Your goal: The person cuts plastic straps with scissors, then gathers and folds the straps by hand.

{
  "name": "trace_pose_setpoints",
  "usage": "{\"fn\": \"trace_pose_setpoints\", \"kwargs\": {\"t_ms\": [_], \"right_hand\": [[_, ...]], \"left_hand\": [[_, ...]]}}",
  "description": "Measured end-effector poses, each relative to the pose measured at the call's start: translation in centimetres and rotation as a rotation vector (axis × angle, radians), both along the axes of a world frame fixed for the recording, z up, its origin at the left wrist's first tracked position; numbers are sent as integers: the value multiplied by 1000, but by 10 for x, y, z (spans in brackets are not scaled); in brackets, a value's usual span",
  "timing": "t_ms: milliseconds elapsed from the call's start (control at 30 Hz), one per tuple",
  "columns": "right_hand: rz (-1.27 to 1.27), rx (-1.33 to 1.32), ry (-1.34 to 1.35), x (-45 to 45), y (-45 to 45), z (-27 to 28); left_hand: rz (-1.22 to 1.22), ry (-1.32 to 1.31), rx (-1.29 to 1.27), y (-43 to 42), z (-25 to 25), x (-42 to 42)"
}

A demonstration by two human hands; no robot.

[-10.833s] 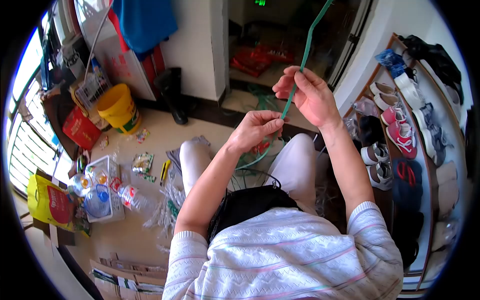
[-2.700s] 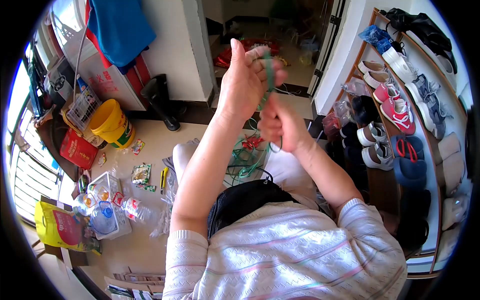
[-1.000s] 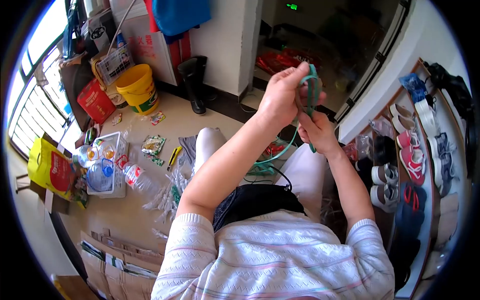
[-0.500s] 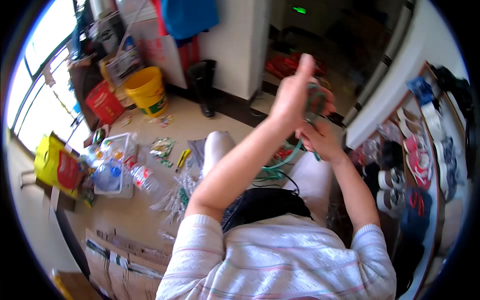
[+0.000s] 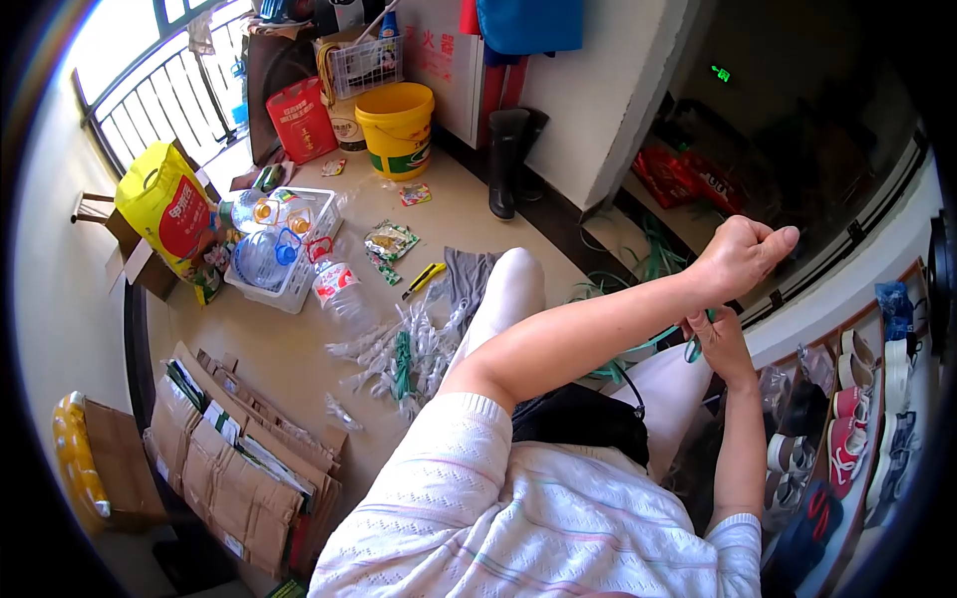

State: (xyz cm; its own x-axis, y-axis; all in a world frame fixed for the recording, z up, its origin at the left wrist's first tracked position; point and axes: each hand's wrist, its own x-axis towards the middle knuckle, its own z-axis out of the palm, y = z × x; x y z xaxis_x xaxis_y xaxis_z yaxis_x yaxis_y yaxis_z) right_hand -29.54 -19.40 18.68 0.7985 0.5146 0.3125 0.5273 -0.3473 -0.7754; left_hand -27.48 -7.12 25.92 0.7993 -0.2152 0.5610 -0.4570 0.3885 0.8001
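My left hand (image 5: 743, 261) is closed in a fist with the thumb stretched out, above my right hand. Its palm side faces away, hiding the coil of green strap that showed in it earlier. Just below, my right hand (image 5: 726, 344) pinches green plastic strap (image 5: 693, 348), with a loop hanging by its fingers. A length of strap runs left from there across my knee, down to loose green strands around my legs. More green strap (image 5: 658, 254) lies tangled on the floor by the doorway. Tied bundles of whitish strips (image 5: 384, 349), with one green bundle (image 5: 403, 365), lie left of my legs.
A yellow cutter (image 5: 424, 280) lies beside a grey cloth. Leftward are a white crate (image 5: 299, 291) of plastic bottles, a yellow bag (image 5: 167, 209) and flattened cardboard (image 5: 239, 468). A yellow bucket (image 5: 396, 130) and black boots (image 5: 506, 159) stand ahead; a shoe rack (image 5: 847, 419) is at right.
The view has turned left and down. My left hand has rotated from thumb up to a fist with the thumb pointing right, hiding the coil. My right hand stays just below it.
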Motion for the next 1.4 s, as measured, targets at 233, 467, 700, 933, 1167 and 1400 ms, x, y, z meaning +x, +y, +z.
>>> {"fn": "trace_pose_setpoints", "kwargs": {"t_ms": [233,467,700,933,1167,1400], "right_hand": [[44,609,437,-13,17,-2],[-322,1115,332,-2,-2,59],[-176,1317,230,13,-12,75],[-83,1274,181,13,-18,79],[-188,1208,105,20,-7,58],[-203,865,-90,6,21,18]], "left_hand": [[-288,170,-67,11,21,-5],[-217,141,-83,-5,-31,12],[54,89,269,-28,-53,-15],[256,-176,435,-17,-47,-18],[110,165,34,-9,-37,-1],[69,480,-329,3,-27,7]]}}
